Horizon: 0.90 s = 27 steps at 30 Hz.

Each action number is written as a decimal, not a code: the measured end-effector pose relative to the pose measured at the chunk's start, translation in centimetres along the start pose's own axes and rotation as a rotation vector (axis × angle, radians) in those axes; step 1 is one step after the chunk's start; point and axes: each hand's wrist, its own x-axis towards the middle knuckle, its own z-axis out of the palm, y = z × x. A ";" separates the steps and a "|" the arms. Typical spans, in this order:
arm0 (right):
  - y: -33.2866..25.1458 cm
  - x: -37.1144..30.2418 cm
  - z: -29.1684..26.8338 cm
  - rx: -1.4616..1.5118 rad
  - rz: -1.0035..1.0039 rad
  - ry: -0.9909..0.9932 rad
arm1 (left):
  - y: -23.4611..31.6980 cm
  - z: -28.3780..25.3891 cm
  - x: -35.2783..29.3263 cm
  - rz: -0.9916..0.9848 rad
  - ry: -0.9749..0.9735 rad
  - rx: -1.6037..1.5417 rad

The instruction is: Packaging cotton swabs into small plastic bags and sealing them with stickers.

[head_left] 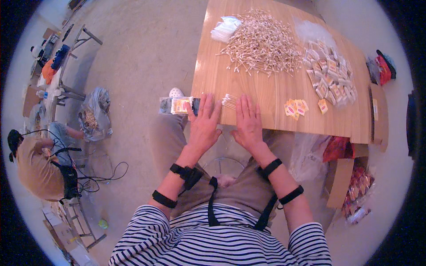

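A small row of cotton swabs [229, 101] lies on the wooden table between my two hands, near the front edge. My left hand [205, 124] is flat beside the row, fingers stretched out and thumb toward the right. Its outermost finger reaches over the edge of a clear pack of cotton swabs with a yellow card [181, 106], at the table's left corner. On the row's other side, my right hand [249, 122] lies with fingers extended, the fingertips close to the swab ends. Neither hand grips anything.
A large heap of loose cotton swabs [266, 44] covers the far middle. White plastic bags [225, 29] lie left of it, filled swab packs [330, 73] right. Yellow cards [296, 108] sit nearer. At left, a person [42, 168] sits by a grey bag [95, 113]. Cardboard boxes [341, 177] stand right.
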 end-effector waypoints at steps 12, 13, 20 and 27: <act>-0.1 0.0 -0.3 0.053 0.015 -0.025 | 0.5 0.3 0.2 0.005 -0.012 -0.006; 0.0 0.0 -0.3 0.055 0.013 -0.026 | 0.4 0.2 0.2 0.004 -0.019 -0.007; 0.0 0.0 -0.5 0.039 0.022 -0.060 | 0.4 0.0 1.4 0.041 0.005 -0.018; -0.1 0.1 -0.7 0.041 0.038 -0.093 | 0.7 0.4 1.8 0.050 0.002 0.025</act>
